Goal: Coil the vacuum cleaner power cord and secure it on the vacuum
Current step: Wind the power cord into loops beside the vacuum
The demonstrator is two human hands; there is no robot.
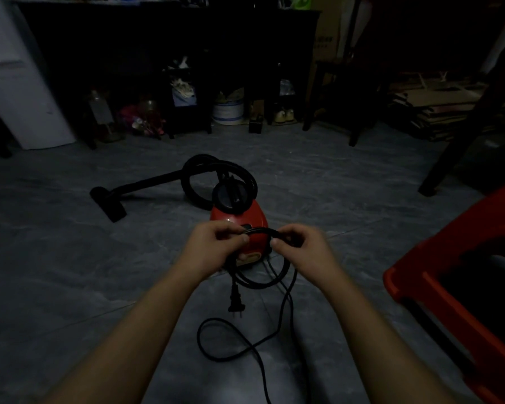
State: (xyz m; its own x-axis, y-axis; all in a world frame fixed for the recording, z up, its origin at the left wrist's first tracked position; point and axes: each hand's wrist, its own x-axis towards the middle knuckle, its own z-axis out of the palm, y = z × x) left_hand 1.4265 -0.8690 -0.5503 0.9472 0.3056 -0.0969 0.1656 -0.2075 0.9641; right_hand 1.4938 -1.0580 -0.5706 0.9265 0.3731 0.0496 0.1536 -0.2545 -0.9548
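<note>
the room is dim: the clutter under the dark shelving [129,53] on the far side is hard to make out, and the hands cover part of the glossy red vacuum [239,214]. the left hand [216,246] and right hand [298,246] each pinch the black power cord [260,230], looped just near of the vacuum, with the plug [235,304] dangling. slack cord curls on the grey tiled floor [70,258]. a ribbed black hose [200,158] arcs beyond the vacuum. a red plastic stool [478,217] is cut off at the right.

Red vacuum [239,217] sits mid-floor, black hose [187,182] curled at its far side. Black cord [255,285]: one loop raised just near it, plug [235,304] dangling, slack snaking nearer.
</note>
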